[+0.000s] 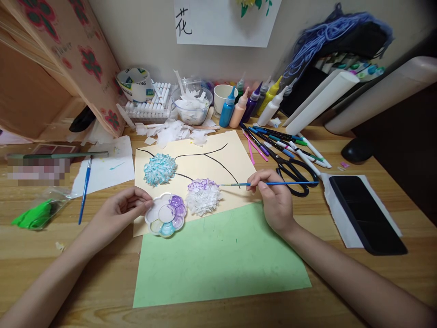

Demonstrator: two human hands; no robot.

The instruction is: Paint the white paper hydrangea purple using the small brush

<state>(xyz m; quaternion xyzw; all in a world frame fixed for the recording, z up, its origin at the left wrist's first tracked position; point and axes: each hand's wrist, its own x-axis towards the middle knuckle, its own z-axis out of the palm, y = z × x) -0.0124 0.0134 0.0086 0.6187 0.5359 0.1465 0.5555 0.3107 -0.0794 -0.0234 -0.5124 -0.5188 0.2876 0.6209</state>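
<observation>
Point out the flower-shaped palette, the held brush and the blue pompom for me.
Flower-shaped palette [166,213]: head view, on its round central well.
Held brush [292,183]: head view, on its blue handle.
Blue pompom [160,169]: head view, mid-ruffles.

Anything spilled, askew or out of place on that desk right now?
Mildly untidy: white scraps lie loose outside the bowl holding similar pieces, and scissors lie jumbled among pens. The green sheet has a few small dark specks, cause unclear. No large spill shows.
</observation>
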